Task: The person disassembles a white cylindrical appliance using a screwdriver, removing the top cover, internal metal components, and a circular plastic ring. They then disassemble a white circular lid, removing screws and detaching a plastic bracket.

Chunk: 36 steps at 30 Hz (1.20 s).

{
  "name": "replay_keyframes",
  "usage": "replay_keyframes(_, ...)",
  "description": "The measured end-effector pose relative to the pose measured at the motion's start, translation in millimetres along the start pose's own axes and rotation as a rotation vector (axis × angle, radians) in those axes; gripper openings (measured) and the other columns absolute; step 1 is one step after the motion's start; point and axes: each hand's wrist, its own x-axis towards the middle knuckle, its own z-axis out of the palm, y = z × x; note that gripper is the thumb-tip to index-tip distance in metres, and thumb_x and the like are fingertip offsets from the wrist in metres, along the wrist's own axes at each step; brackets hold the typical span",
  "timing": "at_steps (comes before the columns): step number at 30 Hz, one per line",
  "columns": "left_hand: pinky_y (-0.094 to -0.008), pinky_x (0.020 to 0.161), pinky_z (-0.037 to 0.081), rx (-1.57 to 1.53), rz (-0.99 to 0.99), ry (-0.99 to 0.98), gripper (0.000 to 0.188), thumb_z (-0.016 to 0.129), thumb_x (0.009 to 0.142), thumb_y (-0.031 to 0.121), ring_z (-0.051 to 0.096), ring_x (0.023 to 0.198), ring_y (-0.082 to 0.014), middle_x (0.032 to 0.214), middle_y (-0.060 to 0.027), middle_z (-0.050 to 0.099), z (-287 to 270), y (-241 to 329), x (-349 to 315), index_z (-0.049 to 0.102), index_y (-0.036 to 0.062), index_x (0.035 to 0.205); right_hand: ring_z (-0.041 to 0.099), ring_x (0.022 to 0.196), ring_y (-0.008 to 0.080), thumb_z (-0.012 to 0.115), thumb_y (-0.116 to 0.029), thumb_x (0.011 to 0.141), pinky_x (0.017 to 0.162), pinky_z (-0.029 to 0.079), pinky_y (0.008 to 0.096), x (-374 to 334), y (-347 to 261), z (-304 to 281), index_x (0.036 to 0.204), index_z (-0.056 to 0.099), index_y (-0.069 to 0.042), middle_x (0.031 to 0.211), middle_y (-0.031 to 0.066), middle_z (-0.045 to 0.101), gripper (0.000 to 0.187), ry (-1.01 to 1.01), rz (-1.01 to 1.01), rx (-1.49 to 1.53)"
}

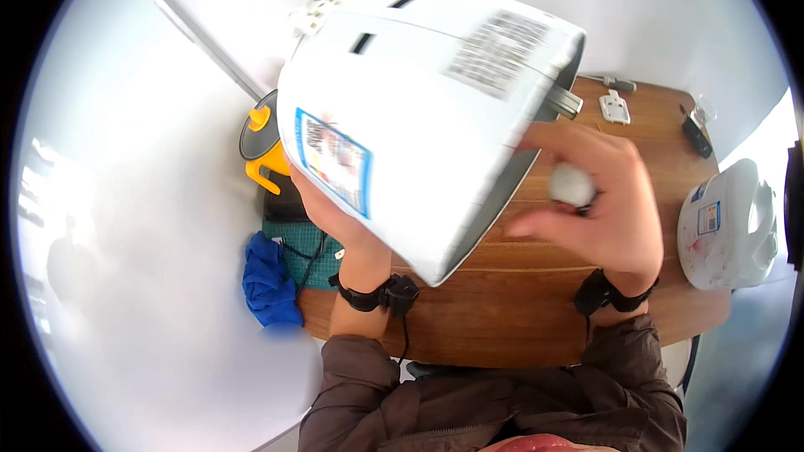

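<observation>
Holding white appliance (410,125): left hand (343,222). Right hand (620,205) half-curled around round piece (570,183).

the fingers of the left hand (328,211) disappear behind the white housing (410,117), which also hides part of the yellow-and-grey jug (268,151) to its left. print on the housing's blue-edged label (335,159) is too smeared to read. right of the housing, the right hand (618,205) is blurred; whether it grips the whitish round thing (571,184) is unclear. far right of the housing, a dark object (795,205) runs out of view.
</observation>
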Motion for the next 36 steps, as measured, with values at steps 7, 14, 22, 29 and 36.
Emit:
replay_keyframes(7, -0.0341, 0.081, 0.05, 0.208, 0.303, 0.091, 0.051, 0.031, 0.113, 0.04, 0.064, 0.09, -0.0196, 0.099, -0.0132, 0.067, 31, 11, -14, 0.061, -0.0011, 0.112, 0.056, 0.052, 0.0054, 0.069, -0.036, 0.095, 0.046, 0.038, 0.0186, -16, 9, -53, 0.119, 0.068, 0.005, 0.085, 0.0122, 0.075, 0.047, 0.417, 0.172, 0.156)
replay_keyframes(14, -0.0351, 0.068, 0.04, 0.839, 0.814, -0.27, 0.046, 0.034, 0.111, 0.032, 0.051, 0.072, -0.0216, 0.074, -0.011, 0.054, 19, 14, -22, 0.055, -0.0001, 0.085, 0.05, 0.05, 0.0045, 0.066, -0.031, 0.099, 0.044, 0.038, 0.0198, 4, 11, -42, 0.128, 0.066, -0.002, 0.085, 0.0054, 0.074, 0.041, 0.339, 0.425, 0.03)
replay_keyframes(22, -0.0376, 0.063, 0.036, 0.927, 1.041, -0.562, 0.039, 0.043, 0.106, 0.03, 0.047, 0.058, -0.0246, 0.066, -0.0056, 0.05, 31, 6, -35, 0.055, 0.0073, 0.077, 0.056, 0.052, 0.0093, 0.069, -0.031, 0.098, 0.049, 0.046, 0.0256, 5, 66, -50, 0.127, 0.065, -0.004, 0.081, 0.0037, 0.069, 0.04, 0.255, 0.566, -0.113)
replay_keyframes(29, -0.0362, 0.061, 0.037, 0.932, 1.074, -0.723, 0.026, 0.056, 0.092, 0.025, 0.046, 0.054, -0.0219, 0.064, -0.0019, 0.049, 40, -8, -34, 0.058, 0.0111, 0.07, 0.064, 0.09, 0.0149, 0.058, -0.031, 0.105, 0.083, 0.052, 0.0298, -9, 132, -61, 0.132, 0.057, -0.001, 0.103, 0.0117, 0.07, 0.041, 0.05, 0.767, -0.163)
replay_keyframes(36, -0.0371, 0.059, 0.037, 0.949, 0.985, -0.876, 0.032, 0.051, 0.095, 0.021, 0.047, 0.054, -0.0251, 0.061, -0.0075, 0.049, 38, -7, -29, 0.052, 0.0058, 0.067, 0.067, 0.091, 0.0236, 0.061, -0.029, 0.097, 0.08, 0.057, 0.0377, -42, 170, -36, 0.144, 0.042, 0.002, 0.112, 0.0202, 0.067, 0.059, -0.389, 0.826, -0.087)
